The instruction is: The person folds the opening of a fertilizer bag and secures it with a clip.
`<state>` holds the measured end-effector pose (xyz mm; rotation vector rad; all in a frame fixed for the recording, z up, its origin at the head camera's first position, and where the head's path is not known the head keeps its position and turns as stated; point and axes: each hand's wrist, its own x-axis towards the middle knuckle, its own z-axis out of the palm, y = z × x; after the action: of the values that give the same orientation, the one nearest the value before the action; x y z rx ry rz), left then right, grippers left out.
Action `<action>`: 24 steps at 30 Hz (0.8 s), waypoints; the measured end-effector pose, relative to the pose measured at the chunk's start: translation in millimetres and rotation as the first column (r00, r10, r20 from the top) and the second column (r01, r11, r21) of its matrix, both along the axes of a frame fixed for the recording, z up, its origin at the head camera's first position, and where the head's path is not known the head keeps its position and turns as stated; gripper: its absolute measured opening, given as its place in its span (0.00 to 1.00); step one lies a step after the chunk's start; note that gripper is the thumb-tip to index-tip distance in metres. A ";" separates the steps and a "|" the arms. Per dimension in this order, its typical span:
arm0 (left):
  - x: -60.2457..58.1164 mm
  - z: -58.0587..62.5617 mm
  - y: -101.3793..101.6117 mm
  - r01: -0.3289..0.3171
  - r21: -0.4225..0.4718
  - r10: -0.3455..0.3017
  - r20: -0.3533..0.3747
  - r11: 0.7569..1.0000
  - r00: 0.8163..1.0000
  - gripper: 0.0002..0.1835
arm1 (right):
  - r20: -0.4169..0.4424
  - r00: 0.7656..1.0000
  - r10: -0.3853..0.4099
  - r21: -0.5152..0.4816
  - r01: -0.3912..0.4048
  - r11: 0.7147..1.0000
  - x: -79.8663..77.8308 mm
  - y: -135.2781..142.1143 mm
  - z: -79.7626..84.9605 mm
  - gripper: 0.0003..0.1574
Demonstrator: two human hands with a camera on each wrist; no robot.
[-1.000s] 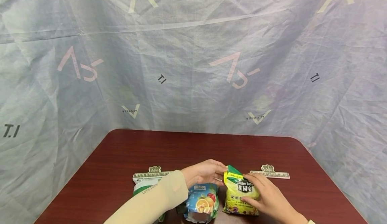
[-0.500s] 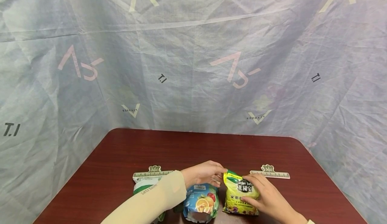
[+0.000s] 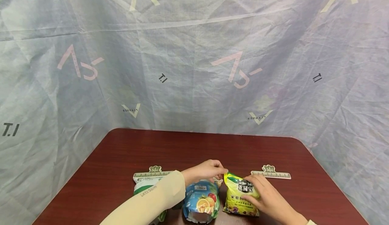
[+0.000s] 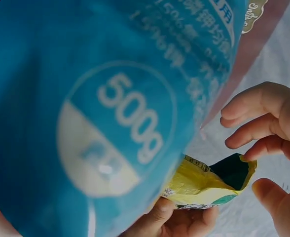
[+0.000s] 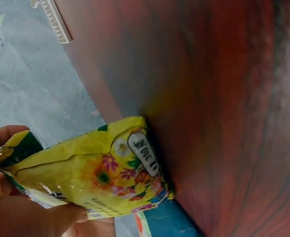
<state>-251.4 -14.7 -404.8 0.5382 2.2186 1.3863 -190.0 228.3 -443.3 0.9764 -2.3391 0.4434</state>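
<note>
A yellow Garden baby bag [image 3: 241, 196], printed with flowers low on its front, stands upright on the table. My right hand [image 3: 268, 198] grips its right side, thumb across the front and fingers at the upper edge. At its green top corner, my left hand [image 3: 209, 169] reaches over from the left; thumb and a fingertip meet the bag's top edge [image 4: 243, 170] in the left wrist view. Under my left wrist stands a blue fertilizer bag [image 3: 200, 201] with fruit pictures, marked 500g. My left sleeve partly covers a white-and-green bag [image 3: 143, 186].
A long cream clip [image 3: 270, 172] with a keyboard pattern lies behind the yellow bag on the dark red table [image 3: 194, 147]. Similar clips sit behind the white-and-green bag [image 3: 155, 172] and partly under my left hand. A grey printed cloth [image 3: 194, 49] hangs behind the table.
My left fingers have drawn together at the yellow bag's top corner, which leans lower than before. My right hand stays on the bag's side.
</note>
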 end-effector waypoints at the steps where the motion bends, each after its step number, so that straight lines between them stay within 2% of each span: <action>1: 0.2 0.2 -0.2 0.001 -0.010 -0.001 -0.015 1.000 1.000 0.13 | 0.008 1.000 0.005 -0.003 -0.005 1.000 -0.5 -0.6 -0.4 0.29; 6: 0.5 1.0 -1.0 -0.003 -0.051 -0.002 -0.084 0.999 0.996 0.12 | -0.016 0.999 0.029 -0.030 -0.030 0.999 -2.2 -3.9 -0.7 0.20; 10: 0.5 1.2 -0.6 -0.006 -0.056 -0.001 -0.113 0.998 0.994 0.12 | -0.058 0.997 0.053 -0.045 -0.056 0.997 -3.5 -6.3 1.2 0.09; 13: 0.9 1.5 0.1 -0.001 -0.073 -0.009 -0.133 0.997 0.991 0.12 | -0.066 0.996 0.066 -0.040 -0.069 0.997 -3.7 -7.0 2.4 0.06; 15: 1.5 1.2 0.5 0.002 -0.084 -0.014 -0.146 0.996 0.989 0.12 | -0.073 0.995 0.066 -0.031 -0.069 0.997 -3.6 -7.2 2.4 0.06; 19: 3.2 0.4 1.4 0.007 -0.101 -0.024 -0.171 0.995 0.985 0.11 | -0.102 0.993 0.052 -0.016 -0.054 0.998 -4.1 -8.3 2.4 0.15; 24: 6.3 0.5 2.6 0.022 -0.133 -0.053 -0.234 0.991 0.971 0.10 | -0.178 0.983 0.044 0.006 -0.044 0.999 -5.3 -10.6 2.4 0.21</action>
<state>-245.1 -12.1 -404.3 0.7285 2.4525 1.2018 -195.3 217.7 -440.9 1.0269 -2.1618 0.3546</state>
